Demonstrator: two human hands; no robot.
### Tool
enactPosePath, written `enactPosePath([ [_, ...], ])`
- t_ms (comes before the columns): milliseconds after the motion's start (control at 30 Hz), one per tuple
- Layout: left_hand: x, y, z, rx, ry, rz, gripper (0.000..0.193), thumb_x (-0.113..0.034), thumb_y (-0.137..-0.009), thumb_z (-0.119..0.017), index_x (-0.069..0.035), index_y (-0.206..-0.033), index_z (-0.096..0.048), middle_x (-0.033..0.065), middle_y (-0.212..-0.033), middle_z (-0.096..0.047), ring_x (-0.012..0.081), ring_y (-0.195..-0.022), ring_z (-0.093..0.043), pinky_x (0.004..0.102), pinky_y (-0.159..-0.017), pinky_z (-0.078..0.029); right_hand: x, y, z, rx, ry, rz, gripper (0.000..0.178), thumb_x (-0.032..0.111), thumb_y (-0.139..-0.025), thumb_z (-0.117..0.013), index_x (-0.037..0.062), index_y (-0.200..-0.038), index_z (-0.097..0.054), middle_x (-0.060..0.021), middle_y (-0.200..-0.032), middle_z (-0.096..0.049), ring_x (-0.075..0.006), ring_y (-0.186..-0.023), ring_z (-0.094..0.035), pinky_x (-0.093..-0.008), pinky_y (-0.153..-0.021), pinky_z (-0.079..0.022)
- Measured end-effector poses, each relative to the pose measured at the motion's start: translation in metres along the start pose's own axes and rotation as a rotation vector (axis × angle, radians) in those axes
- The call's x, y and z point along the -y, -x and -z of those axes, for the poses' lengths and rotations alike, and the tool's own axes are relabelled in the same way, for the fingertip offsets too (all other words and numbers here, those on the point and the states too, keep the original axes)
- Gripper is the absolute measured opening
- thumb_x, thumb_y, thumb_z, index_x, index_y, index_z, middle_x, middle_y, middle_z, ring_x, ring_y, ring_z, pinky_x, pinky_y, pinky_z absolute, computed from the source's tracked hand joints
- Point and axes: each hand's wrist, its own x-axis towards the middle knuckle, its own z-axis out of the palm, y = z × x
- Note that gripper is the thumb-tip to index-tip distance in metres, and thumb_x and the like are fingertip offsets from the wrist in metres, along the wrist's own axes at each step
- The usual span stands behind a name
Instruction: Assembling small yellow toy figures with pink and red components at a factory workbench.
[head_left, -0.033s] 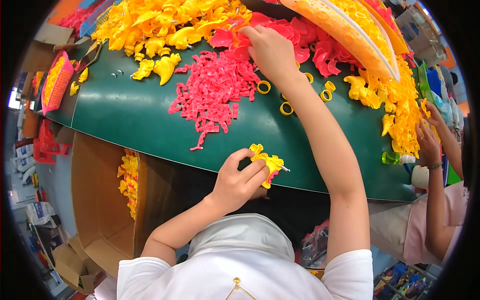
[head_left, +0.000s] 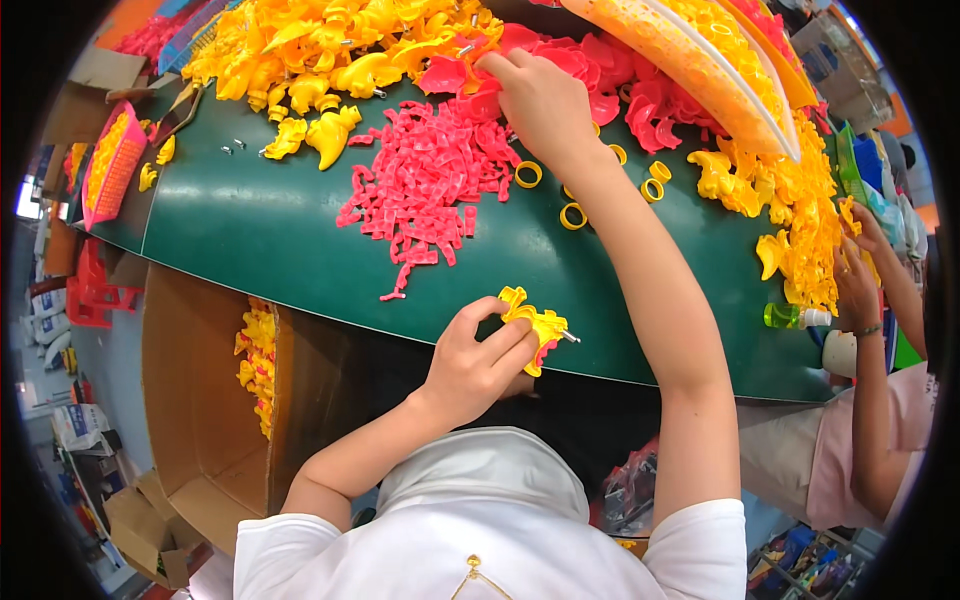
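Observation:
My left hand is closed around a yellow molded plastic part at the near edge of the green table. A metal pin sticks out of the part's right side, and red plastic shows beneath it. My right hand reaches to the far pile of red curved plastic pieces. Its fingers curl at a red curved plastic piece; the fingertips are partly hidden. Between my hands and the far piles lies a heap of small red plastic pieces.
Yellow molded parts are heaped at the back left. Yellow rings lie beside my right forearm. A pink basket stands at the left, a cardboard box below the table edge. At right, another person's hand works near a green bottle.
My hands stay in place. On the right, a yellow part by the other person's pile has shifted slightly left, and that person's hand has moved a little.

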Motion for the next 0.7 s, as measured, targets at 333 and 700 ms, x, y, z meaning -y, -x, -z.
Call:
enactPosePath([
  [333,0.007,0.004,-0.011,-0.089,-0.006,-0.066,0.021,-0.007,-0.066,-0.072,-0.006,-0.087,-0.066,0.0033,-0.099,-0.064,0.0302,-0.108,-0.055,0.0335,-0.087,-0.052,-0.014,-0.004,0.001,-0.143,0.087,0.335,0.011,0.007,-0.075,-0.066,0.0137,-0.084,-0.068,-0.0006,-0.099,-0.061,-0.021,-0.101,-0.056,-0.0319,-0.079,-0.053],
  [700,0.005,0.001,-0.015,-0.101,0.028,-0.049,0.019,-0.007,-0.068,-0.07,-0.005,-0.087,-0.067,0.0052,-0.099,-0.065,0.0324,-0.108,-0.055,0.0346,-0.086,-0.056,-0.004,-0.02,-0.002,0.088,0.236,0.349,0.024,0.007,-0.074,-0.066,0.0132,-0.096,-0.062,0.0012,-0.104,-0.062,-0.021,-0.112,-0.05,-0.0335,-0.087,-0.047],
])
